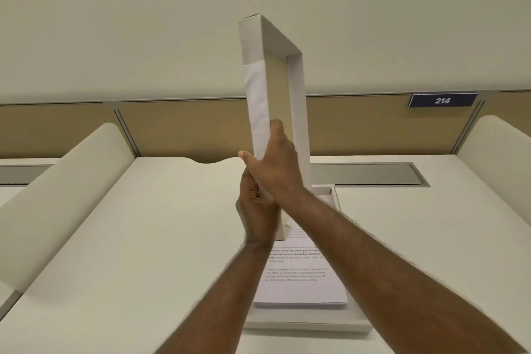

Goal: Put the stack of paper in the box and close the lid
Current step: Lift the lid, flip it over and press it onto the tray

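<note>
A stack of printed white paper (pixel 301 287) lies inside the shallow white box (pixel 310 325) on the desk in front of me. The box's white lid (pixel 298 95) stands on edge above the box, its hollow inside facing right. Both hands hold the lid near its lower part. My left hand (pixel 255 210) grips the lid's left edge from below. My right hand (pixel 275 164) wraps around the same edge higher up, its thumb on the outer face. My forearms hide part of the paper and the box's left side.
The box rests on a cream desk (pixel 143 238) with curved side dividers (pixel 66 190). A grey cable tray (pixel 367 174) runs along the back under a tan partition with a blue sign reading 214 (pixel 442 100).
</note>
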The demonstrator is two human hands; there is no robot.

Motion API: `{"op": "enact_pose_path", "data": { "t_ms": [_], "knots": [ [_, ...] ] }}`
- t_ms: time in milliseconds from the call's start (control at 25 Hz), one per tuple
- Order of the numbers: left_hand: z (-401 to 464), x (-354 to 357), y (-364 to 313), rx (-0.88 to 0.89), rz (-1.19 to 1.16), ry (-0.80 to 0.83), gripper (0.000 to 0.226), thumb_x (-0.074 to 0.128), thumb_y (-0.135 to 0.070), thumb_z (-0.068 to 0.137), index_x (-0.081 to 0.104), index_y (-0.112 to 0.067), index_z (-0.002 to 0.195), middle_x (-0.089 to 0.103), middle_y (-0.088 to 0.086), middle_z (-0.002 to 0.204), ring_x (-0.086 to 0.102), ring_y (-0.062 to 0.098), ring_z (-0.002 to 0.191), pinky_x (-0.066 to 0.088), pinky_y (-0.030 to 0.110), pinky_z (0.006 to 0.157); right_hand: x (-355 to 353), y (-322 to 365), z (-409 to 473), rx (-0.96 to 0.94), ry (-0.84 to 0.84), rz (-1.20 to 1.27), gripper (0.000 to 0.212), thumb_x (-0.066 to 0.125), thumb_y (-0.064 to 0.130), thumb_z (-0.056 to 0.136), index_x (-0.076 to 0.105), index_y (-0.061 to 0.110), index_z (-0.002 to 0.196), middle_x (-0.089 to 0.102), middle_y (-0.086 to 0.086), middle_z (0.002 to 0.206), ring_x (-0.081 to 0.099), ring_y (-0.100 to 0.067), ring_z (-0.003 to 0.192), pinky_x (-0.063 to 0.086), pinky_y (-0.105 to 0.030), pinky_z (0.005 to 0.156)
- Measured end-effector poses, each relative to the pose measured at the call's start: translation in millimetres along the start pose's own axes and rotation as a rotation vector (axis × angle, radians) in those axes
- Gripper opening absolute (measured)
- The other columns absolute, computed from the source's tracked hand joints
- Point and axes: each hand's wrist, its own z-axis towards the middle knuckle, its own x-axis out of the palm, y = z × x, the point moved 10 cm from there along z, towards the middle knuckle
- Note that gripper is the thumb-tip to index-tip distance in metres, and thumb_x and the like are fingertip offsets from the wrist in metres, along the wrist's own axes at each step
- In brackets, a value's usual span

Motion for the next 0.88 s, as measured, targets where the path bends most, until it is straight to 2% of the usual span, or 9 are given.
{"op": "enact_pose_path", "data": {
  "t_ms": [80,160,280,360,440,520,600,720,880],
  "knots": [
    [-7.4,17.9,-3.1,0.063,0.026,0.108,0.050,0.073,-0.033,0.074,0.058,-0.015,0.117,0.069,-0.012,0.094,0.070,0.015,0.090,0.051,0.016,0.073,-20.2,-6.7,-0.7,0.028,-0.106,0.028,0.054,0.078,0.026,0.070,0.031,0.024,0.097,0.053,0.005,0.083,0.056,-0.023,0.072,0.045,-0.031,0.059],
    [-13.9,37.7,0.7,0.095,0.022,0.273,0.069,0.083,-0.025,0.071,0.051,-0.020,0.132,0.068,-0.009,0.121,0.066,0.013,0.114,0.052,0.019,0.090,-39.4,-17.0,1.4,0.058,-0.172,0.040,0.049,0.072,0.017,0.069,0.033,0.021,0.098,0.051,0.006,0.077,0.056,-0.024,0.067,0.044,-0.031,0.054],
    [-19.0,45.3,8.6,0.141,0.070,0.429,0.088,0.086,-0.040,0.067,0.041,-0.033,0.143,0.052,-0.006,0.146,0.047,0.014,0.138,0.040,0.031,0.112,-62.5,-29.2,3.8,0.024,-0.207,0.067,0.040,0.065,0.012,0.065,0.036,0.019,0.091,0.041,0.012,0.063,0.044,-0.018,0.052,0.035,-0.026,0.045],
    [-13.4,29.0,14.4,0.153,0.087,0.388,0.074,0.073,-0.053,0.076,0.041,-0.038,0.141,0.050,-0.009,0.147,0.046,0.014,0.138,0.038,0.029,0.112,-75.1,-36.6,2.0,-0.015,-0.195,0.123,0.040,0.068,0.015,0.062,0.037,0.020,0.088,0.040,0.014,0.062,0.038,-0.008,0.048,0.032,-0.016,0.041],
    [3.4,-1.9,31.4,0.035,0.087,0.213,0.069,0.059,-0.060,0.082,0.042,-0.028,0.141,0.049,-0.007,0.146,0.046,0.015,0.136,0.037,0.030,0.112,-85.8,-50.5,0.4,-0.005,-0.146,0.253,0.039,0.070,0.017,0.059,0.043,0.021,0.087,0.046,0.014,0.067,0.039,-0.008,0.051,0.037,-0.016,0.046],
    [22.0,-36.3,53.3,-0.120,0.185,0.027,0.070,0.049,-0.057,0.088,0.037,-0.018,0.145,0.045,0.002,0.150,0.042,0.019,0.138,0.035,0.036,0.114,-92.2,-68.5,1.6,0.036,-0.067,0.464,0.038,0.069,0.013,0.058,0.048,0.024,0.087,0.059,0.006,0.079,0.051,-0.011,0.065,0.048,-0.025,0.060],
    [35.6,-62.1,73.8,-0.238,0.271,-0.047,0.062,0.045,-0.049,0.096,0.033,-0.015,0.147,0.042,0.008,0.152,0.041,0.025,0.139,0.033,0.044,0.116,-94.3,-89.2,3.3,0.077,0.020,0.712,0.040,0.067,0.004,0.061,0.054,0.022,0.094,0.065,-0.009,0.095,0.061,-0.020,0.081,0.055,-0.036,0.070],
    [38.7,-68.3,105.5,-0.410,0.213,0.109,0.053,0.035,-0.055,0.098,0.052,-0.020,0.134,0.059,0.007,0.136,0.057,0.029,0.124,0.043,0.054,0.107,-85.7,-125.1,0.7,0.184,0.127,0.973,0.038,0.059,0.002,0.067,0.057,0.017,0.101,0.068,-0.009,0.096,0.064,-0.023,0.081,0.056,-0.034,0.066],
    [14.2,-56.7,130.7,-0.468,0.431,0.322,0.055,0.036,-0.060,0.094,0.065,-0.018,0.115,0.070,0.006,0.113,0.066,0.029,0.107,0.052,0.049,0.095,-65.4,-197.5,-13.2,0.444,0.122,0.848,0.032,0.056,0.010,0.074,0.059,0.017,0.105,0.068,-0.007,0.094,0.063,-0.023,0.078,0.053,-0.033,0.065]
  ]
}}
